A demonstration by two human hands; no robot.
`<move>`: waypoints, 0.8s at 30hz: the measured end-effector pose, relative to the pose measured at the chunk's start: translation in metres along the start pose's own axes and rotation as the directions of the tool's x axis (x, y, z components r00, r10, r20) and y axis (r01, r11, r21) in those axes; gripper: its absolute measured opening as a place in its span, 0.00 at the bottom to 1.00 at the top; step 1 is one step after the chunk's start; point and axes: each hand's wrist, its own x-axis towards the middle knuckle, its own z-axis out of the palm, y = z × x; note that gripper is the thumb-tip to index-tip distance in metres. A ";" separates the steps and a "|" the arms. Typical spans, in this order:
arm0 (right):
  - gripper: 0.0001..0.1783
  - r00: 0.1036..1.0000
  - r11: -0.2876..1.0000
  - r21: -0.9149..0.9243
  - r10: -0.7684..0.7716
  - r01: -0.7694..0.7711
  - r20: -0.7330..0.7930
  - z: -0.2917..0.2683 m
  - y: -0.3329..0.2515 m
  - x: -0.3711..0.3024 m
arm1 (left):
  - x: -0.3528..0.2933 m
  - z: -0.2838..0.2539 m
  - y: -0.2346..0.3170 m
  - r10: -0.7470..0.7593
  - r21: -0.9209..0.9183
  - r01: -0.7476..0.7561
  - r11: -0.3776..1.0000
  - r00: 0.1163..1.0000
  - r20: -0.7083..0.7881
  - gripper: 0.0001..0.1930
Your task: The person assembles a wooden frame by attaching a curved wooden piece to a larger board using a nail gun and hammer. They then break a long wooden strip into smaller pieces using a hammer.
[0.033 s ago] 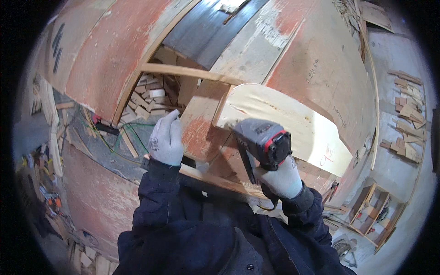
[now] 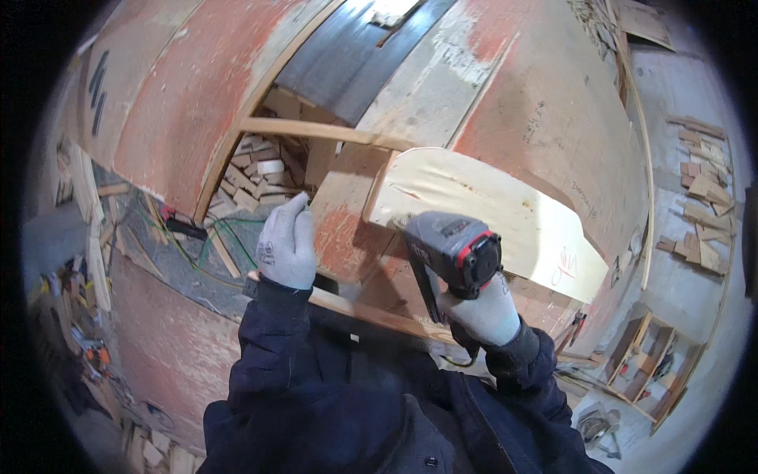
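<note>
My right hand [image 2: 488, 313], in a pale glove, is wrapped round the handle of a grey and black nail gun [image 2: 452, 251] with a red ring at its rounded end. The gun sits over the near edge of a cream-coloured, curved panel [image 2: 493, 213], and its nose is hidden. At the panel's left end is a wooden strip [image 2: 380, 186]. My left hand [image 2: 288, 243], also gloved, is raised over the left side of the worktop [image 2: 347, 197]. Its fingers are drawn together, and a tiny dark spot shows at the tips; what it is I cannot make out.
Wood offcuts [image 2: 254, 175] lie in an opening beyond my left hand. A wooden rail [image 2: 316, 129] crosses there. Green cords [image 2: 223, 229] run on the left. A divided wooden box [image 2: 643, 365] and stacked wood pieces [image 2: 705, 197] are on the right floor.
The whole view has shifted slightly. Both hands and the nail gun keep nearly the same place, with no grip changed.
</note>
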 end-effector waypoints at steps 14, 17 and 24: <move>0.14 0.915 0.892 0.332 0.372 -0.306 -0.156 -0.070 0.130 -0.102 | 0.069 0.170 0.109 0.503 0.213 -0.570 0.794 0.812 0.297 0.08; 0.14 0.885 0.887 0.400 0.362 -0.230 -0.293 -0.087 0.172 -0.124 | 0.046 0.156 0.104 0.480 0.234 -0.554 0.799 0.822 0.307 0.07; 0.18 0.830 0.812 0.463 0.502 -0.356 -0.242 -0.121 0.251 -0.141 | 0.027 0.159 0.105 0.413 0.314 -0.505 0.804 0.854 0.316 0.07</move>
